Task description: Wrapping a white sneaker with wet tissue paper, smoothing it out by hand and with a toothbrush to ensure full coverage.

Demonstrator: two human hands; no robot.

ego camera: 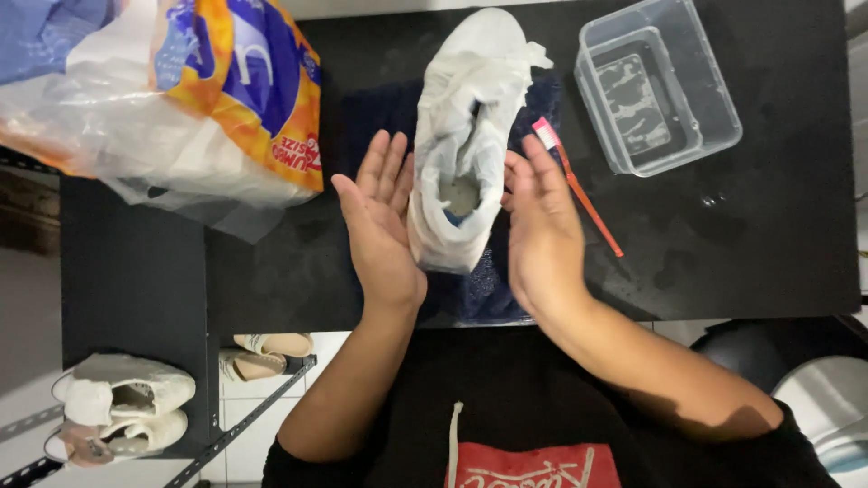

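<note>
Both hands stand flat and wide at centre frame, left hand (380, 221) and right hand (540, 230) flanking a white sneaker (466, 136) lying on a dark blue towel (484, 289). Just right lies a red toothbrush (579, 190); upper right, a clear plastic tub (655, 86).

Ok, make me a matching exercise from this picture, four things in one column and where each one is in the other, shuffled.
Things:
1. white shoe
2. toothbrush
3. clear plastic tub
4. plastic bag

Places:
A. far right of the black table, holding some water
B. between the left hand and right hand, on a dark blue towel
C. far left of the table
D. just right of the right hand, red handle

Pairs: 1-B, 2-D, 3-A, 4-C
</note>
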